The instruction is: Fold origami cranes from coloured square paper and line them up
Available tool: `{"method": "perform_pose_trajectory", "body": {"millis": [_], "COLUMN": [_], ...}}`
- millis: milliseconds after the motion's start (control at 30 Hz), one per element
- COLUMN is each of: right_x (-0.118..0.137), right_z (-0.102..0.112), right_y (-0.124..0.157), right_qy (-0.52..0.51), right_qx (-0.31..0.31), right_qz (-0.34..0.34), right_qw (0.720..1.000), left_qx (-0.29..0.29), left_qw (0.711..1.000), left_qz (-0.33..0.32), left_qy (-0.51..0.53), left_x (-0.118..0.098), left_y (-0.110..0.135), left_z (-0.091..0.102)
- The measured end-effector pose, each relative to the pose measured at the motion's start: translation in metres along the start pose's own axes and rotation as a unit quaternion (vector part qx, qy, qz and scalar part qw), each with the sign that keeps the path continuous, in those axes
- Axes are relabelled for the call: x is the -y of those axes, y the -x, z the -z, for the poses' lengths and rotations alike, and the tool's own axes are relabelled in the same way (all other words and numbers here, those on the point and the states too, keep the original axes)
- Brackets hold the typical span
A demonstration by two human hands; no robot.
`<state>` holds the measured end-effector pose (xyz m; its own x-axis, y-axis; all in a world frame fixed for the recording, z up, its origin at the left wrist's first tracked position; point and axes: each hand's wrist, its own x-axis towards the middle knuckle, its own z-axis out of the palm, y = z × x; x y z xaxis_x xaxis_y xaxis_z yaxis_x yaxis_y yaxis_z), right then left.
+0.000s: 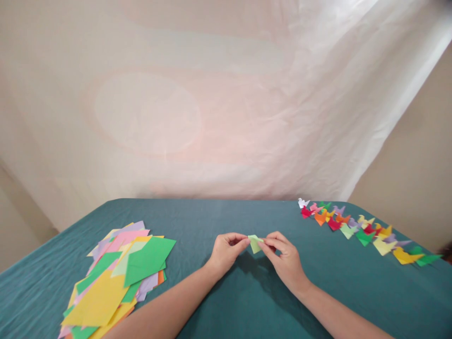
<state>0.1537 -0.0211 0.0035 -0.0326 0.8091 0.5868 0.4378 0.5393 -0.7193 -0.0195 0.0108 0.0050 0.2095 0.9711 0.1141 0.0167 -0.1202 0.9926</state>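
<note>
Between my two hands, a little above the table, is a small folded piece of light green paper (254,244). My left hand (228,252) pinches its left edge between thumb and fingertips. On the other side, my right hand (284,256) grips the paper's right edge with thumb and forefinger. The paper has a slanted lower part and a creased top; its exact folded shape is partly covered by my fingertips.
A loose heap of colored paper squares (102,292) lies at the left, beside my left forearm. Rows of folded paper birds (363,235) in several colors stand at the right. A dark green cloth (212,214) covers the table, and a pale sheet (226,117) hangs behind it.
</note>
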Motion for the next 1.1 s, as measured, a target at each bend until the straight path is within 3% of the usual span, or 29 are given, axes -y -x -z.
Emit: {"method": "perform_pose_trajectory", "body": {"millis": [233,533,733,1100], "right_x": [-0.002,-0.003,0.001,0.002], "right_z": [-0.001,-0.001,0.000,0.000], "right_y": [0.001,0.000,0.000,-0.003], "right_qy": [-0.003,0.011,0.008,-0.026], "right_qx": [0.016,0.030,0.051,0.082], "right_qz": [0.005,0.015,0.027,-0.004], "right_qw": [1.000,0.999,0.998,0.996], "left_qx": [0.009,-0.003,0.024,0.006], "left_qw": [1.000,0.986,0.972,0.964], "left_qz": [-0.011,-0.110,-0.174,-0.203], "left_qy": [-0.004,-0.128,-0.158,-0.169], "left_x": [-0.001,-0.008,-0.015,-0.017], "left_y": [0.001,0.006,0.010,0.013], "left_z": [0.000,-0.002,-0.004,-0.003]}}
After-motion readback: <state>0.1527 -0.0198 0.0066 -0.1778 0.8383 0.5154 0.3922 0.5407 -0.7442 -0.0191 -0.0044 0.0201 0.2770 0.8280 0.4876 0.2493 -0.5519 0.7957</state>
